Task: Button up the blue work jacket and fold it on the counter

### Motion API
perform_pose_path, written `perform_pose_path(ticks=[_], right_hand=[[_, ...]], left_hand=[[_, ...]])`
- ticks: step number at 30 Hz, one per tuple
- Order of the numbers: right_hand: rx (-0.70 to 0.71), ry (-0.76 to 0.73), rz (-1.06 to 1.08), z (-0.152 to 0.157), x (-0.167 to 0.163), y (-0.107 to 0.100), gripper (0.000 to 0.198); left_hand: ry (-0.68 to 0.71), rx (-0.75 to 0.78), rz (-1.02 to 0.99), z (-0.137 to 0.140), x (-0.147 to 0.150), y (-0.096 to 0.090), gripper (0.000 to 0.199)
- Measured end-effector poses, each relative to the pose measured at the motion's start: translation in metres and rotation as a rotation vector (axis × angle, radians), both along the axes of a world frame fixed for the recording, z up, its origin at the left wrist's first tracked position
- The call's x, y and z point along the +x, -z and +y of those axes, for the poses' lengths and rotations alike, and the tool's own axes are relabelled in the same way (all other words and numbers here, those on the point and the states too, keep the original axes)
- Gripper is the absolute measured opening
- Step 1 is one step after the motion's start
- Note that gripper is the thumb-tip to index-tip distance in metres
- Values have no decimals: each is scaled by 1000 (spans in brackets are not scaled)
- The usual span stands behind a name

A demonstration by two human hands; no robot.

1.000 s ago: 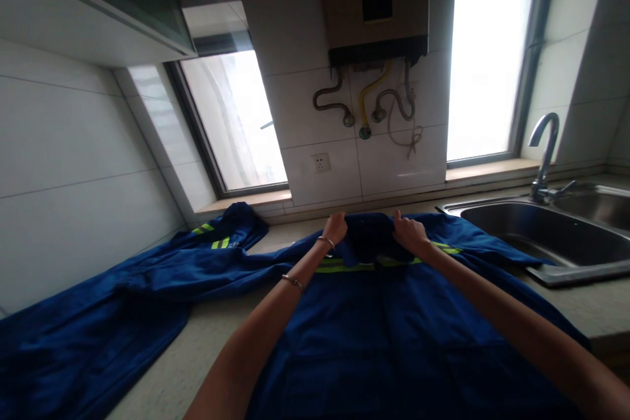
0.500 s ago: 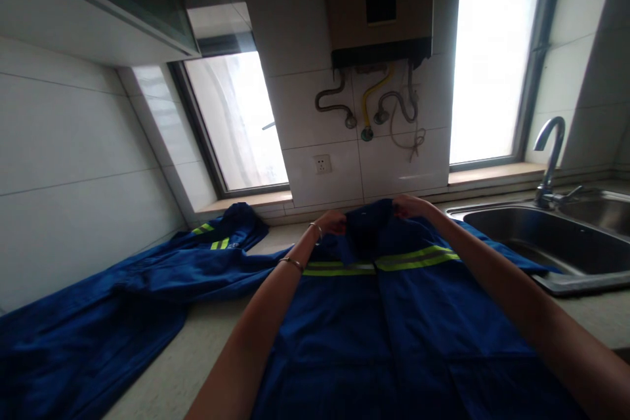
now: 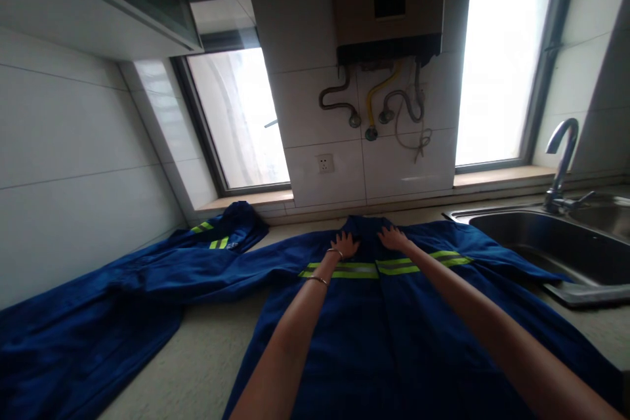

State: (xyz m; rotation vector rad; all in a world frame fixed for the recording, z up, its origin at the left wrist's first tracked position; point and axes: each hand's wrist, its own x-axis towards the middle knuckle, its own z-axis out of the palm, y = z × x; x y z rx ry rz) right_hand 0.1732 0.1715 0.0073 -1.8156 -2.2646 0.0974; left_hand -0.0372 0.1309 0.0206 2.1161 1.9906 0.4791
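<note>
A blue work jacket (image 3: 344, 341) with yellow-green and silver reflective bands lies spread front-up on the countertop, its collar toward the wall. My left hand (image 3: 345, 246), with two bracelets on the wrist and forearm, rests on the jacket just left of the collar, fingers spread. On the other side of the collar, my right hand (image 3: 392, 239) lies flat on the cloth with its fingers stretched out. One jacket sleeve reaches left over another blue garment; the other reaches right to the sink's edge.
More blue clothing (image 3: 88, 315) with reflective strips lies along the left of the countertop (image 3: 197, 354). To the right is a steel sink (image 3: 516, 230) with a tap (image 3: 561, 157). A water heater (image 3: 388, 6) with hoses hangs on the tiled wall between two windows. A cabinet (image 3: 98, 0) overhangs the left.
Both hands have let go of the collar, which they held raised, and now lie flat on the jacket. The collar has come down onto the counter.
</note>
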Motion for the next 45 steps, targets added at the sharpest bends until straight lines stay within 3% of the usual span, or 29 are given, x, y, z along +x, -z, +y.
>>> perform_pose_path(ticks=[2, 5, 10, 13, 16, 19, 24, 30, 35, 39, 42, 45], right_hand=[[-14, 66, -19, -7, -6, 18, 66], [-36, 116, -30, -6, -11, 28, 68], [-135, 124, -31, 12, -11, 17, 68], [-200, 118, -26, 23, -9, 6, 72], [-236, 95, -31, 29, -9, -6, 77], [-238, 62, -56, 30, -9, -18, 67], [-58, -38, -61, 8, -18, -28, 42], [153, -182, -23, -47, -42, -6, 38], [249, -247, 9, -62, -41, 4, 36], [205, -352, 64, -57, -30, 4, 39], [208, -331, 147, -50, -19, 1, 39], [305, -215, 236, -38, -3, -3, 41]], left_hand=[[6, -43, 80, -5, 2, 17, 73], [27, -47, 196, -6, 3, 31, 78], [15, 155, 229, -9, 1, 32, 66], [181, 295, 253, -14, 2, 30, 56], [313, 211, 259, -16, 3, 30, 55], [321, 45, 266, -15, 1, 31, 58], [270, 7, 272, -11, 1, 32, 58], [96, 59, 236, -13, 5, 31, 54], [-137, 123, 212, -17, 8, 26, 58], [-290, 249, 144, -21, 2, 17, 38], [-248, 412, 60, -25, -3, 12, 29], [10, 498, 47, -27, 0, 13, 35]])
